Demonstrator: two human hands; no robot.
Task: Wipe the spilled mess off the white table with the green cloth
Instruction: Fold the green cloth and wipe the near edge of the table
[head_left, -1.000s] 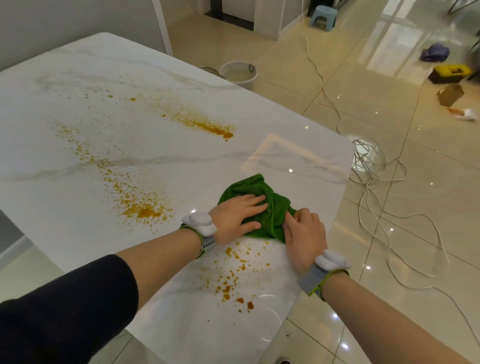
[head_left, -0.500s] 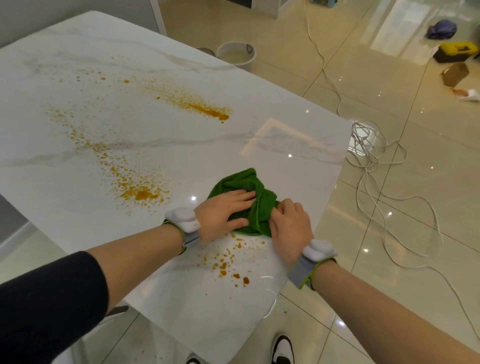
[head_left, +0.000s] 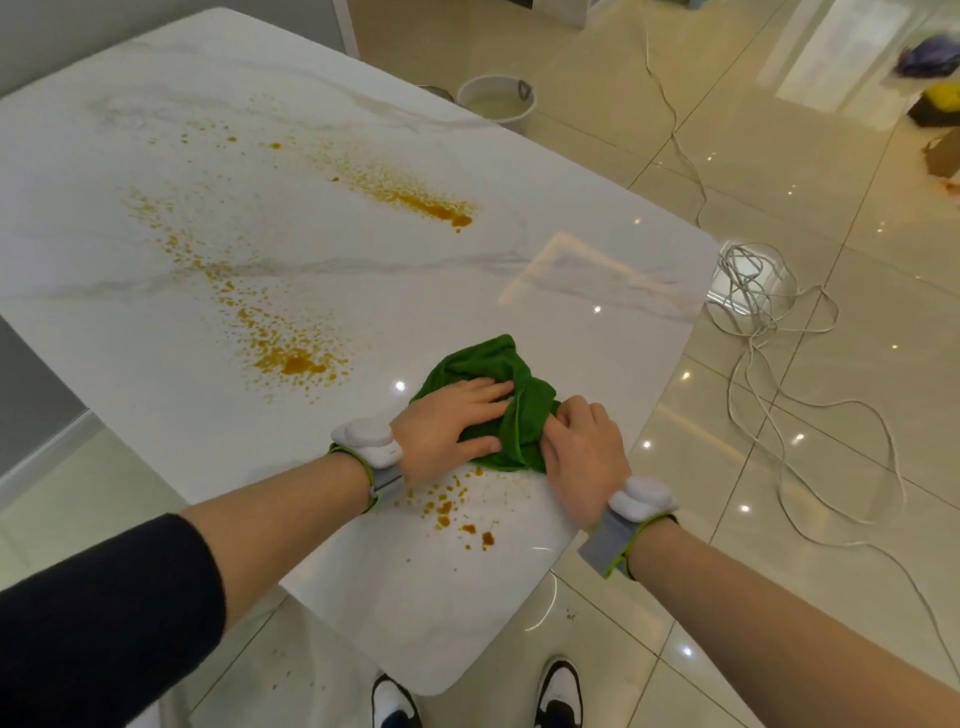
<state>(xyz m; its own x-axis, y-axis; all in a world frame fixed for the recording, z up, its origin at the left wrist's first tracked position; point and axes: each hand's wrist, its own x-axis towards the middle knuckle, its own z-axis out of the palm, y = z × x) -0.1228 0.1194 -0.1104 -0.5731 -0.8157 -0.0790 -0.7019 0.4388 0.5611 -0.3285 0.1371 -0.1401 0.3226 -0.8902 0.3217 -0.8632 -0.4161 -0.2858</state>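
The left hand (head_left: 448, 429) is lying flat, fingers spread, pressing down on the green cloth (head_left: 498, 374), while the right hand (head_left: 582, 451) is pinching the cloth's bunched near edge between curled fingers. The cloth is sitting crumpled near the white table (head_left: 519, 270)'s near right corner, both hands touching it. Just below the hands, a small orange splatter (head_left: 452, 506) is lying uncovered on the tabletop. Farther out to the left, a denser orange patch (head_left: 291, 361) is trailing up toward the far side, and a long orange streak (head_left: 415, 200) is lying well beyond the cloth; nothing is standing between the cloth and either of them. Both wrists are wearing white band devices. Past the table's far edge a white bucket (head_left: 496, 101) is standing on the tiled floor, and tangled white cable (head_left: 769, 312) is looping off to the right. Two black-and-white shoes are showing at the bottom edge. Compared with half a second ago, the hands and cloth are keeping the same grip and place on the table; the splatter below them is looking unchanged.
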